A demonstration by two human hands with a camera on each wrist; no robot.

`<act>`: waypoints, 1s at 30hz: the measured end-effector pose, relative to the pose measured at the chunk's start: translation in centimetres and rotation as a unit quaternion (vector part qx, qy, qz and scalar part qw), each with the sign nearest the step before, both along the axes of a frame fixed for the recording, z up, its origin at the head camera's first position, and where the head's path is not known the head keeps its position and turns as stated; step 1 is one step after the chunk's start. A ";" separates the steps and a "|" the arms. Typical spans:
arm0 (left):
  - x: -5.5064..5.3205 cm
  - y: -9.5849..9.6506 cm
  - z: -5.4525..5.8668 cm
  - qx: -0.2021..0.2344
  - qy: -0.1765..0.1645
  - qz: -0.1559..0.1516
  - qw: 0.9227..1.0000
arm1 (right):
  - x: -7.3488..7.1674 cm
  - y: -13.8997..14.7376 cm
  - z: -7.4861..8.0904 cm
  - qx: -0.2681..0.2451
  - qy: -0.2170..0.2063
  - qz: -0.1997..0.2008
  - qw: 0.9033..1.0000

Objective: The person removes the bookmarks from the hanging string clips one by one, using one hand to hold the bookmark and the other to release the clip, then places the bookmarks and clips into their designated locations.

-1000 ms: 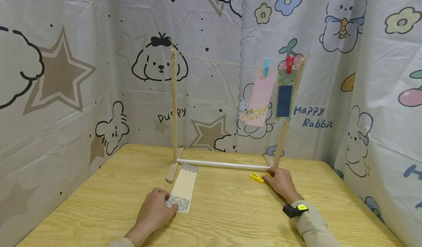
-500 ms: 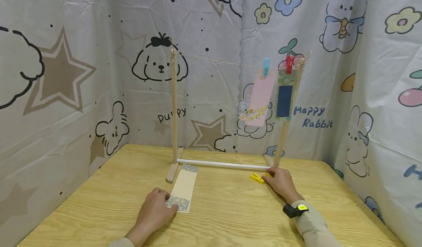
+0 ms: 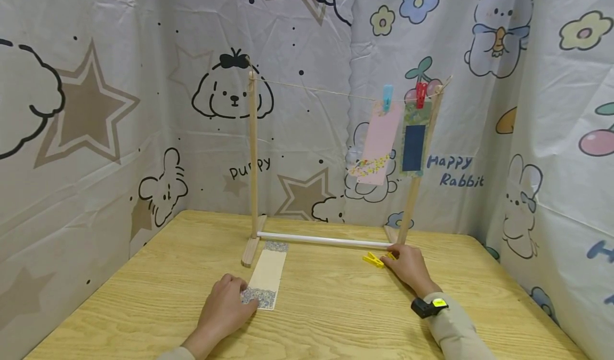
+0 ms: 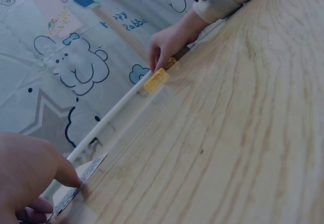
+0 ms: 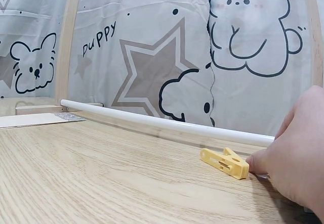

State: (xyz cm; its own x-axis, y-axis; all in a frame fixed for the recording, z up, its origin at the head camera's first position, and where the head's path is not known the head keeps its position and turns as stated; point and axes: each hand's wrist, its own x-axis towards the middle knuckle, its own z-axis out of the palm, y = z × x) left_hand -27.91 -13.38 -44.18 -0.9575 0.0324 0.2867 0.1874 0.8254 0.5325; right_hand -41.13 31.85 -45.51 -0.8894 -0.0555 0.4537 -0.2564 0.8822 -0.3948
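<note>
A cream paper bookmark point(image 3: 268, 269) with blue floral bands at both ends lies on the table. My left hand point(image 3: 225, 305) holds its near end, with thumb and fingers at the band; the left wrist view shows this hand point(image 4: 30, 171) at the patterned edge. A yellow clothespin point(image 3: 373, 259) lies beside the fingertips of my right hand point(image 3: 410, 266). More yellow plastic point(image 3: 392, 255) shows at those fingers, which seem to pinch it; most of it is hidden. In the right wrist view the thumb is close against the nearer clothespin point(image 5: 226, 162).
A wooden stand point(image 3: 254, 157) with a white crossbar point(image 3: 326, 239) carries a string point(image 3: 312, 88). A blue clothespin point(image 3: 387, 97) holds a pink bookmark point(image 3: 380, 141), and a red clothespin point(image 3: 421, 94) a green and navy one point(image 3: 413, 146). A printed curtain point(image 3: 307, 34) surrounds the table.
</note>
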 end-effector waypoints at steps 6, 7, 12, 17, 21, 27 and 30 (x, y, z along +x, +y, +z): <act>0.0 -0.1 0.0 0.001 -0.001 -0.001 1.000 | 0.0 0.0 0.0 -0.001 -0.001 0.000 1.000; 0.0 0.0 0.0 0.001 -0.001 -0.001 1.000 | 0.0 0.0 0.0 -0.001 0.000 0.000 1.000; 0.0 0.0 0.0 -0.003 0.002 -0.003 1.000 | -0.1 0.0 -0.1 -0.001 0.001 -0.001 1.000; -0.1 0.0 0.0 -0.002 0.003 -0.004 1.000 | -0.1 0.0 -0.1 -0.002 0.000 0.000 1.000; 0.0 0.0 0.0 -0.002 0.003 -0.007 1.000 | 0.0 -0.1 -0.1 -0.002 -0.001 0.000 1.000; 0.1 0.0 0.1 -0.001 0.005 -0.004 1.000 | 0.1 -0.1 -0.1 -0.001 -0.002 0.000 1.000; 0.1 0.0 0.1 -0.001 0.005 -0.003 1.000 | 0.1 -0.1 0.0 0.001 -0.001 -0.001 1.000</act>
